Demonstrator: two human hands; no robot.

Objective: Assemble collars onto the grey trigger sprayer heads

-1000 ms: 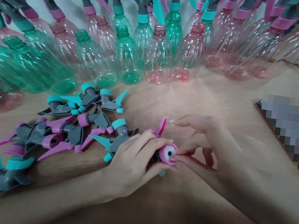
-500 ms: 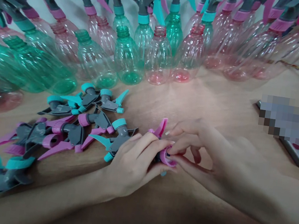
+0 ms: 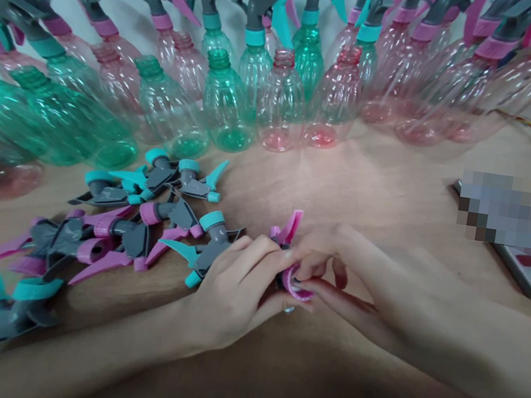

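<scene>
R hand [image 3: 361,255] has come in closer vs. the earlier frames: index finger, out near the trigger [image 3: 294,223] a sec ago, is now curled down by the pink collar [image 3: 300,294], & the fingertips cover the white disc that showed in its mouth. L hand approx. unchanged, wrapped firmly round the gray-&-pink spray head [image 3: 284,236], which sits low-center just over the table [image 3: 398,171], trigger up, collar mouth facing R hand. R fingers & thumb are bunched at/just inside the collar mouth; can't tell if they pinch anything. To do this bit well, prob. keep L grip snug close behind the collar so the head can't twist, work w/ R fingertips square to the mouth, even pressure all round, no tilt; then lift fingers for a quick look that whatever's inside sits flat. Careful w/ nails on the rim, & don't squeeze the trigger. Just beside L hand: a teal-collared head [image 3: 214,244]; farther L, a heap of loose heads [image 3: 129,239], plus a lone teal one [image 3: 13,308] nr L forearm. Beyond, open bottles, e.g. green [image 3: 229,105] & pink [image 3: 332,106], stand in front of bottles w/ heads on [image 3: 426,93]. Phone-like device [image 3: 526,278], partly pixelated, lies far R, well apart from R hand.
</scene>
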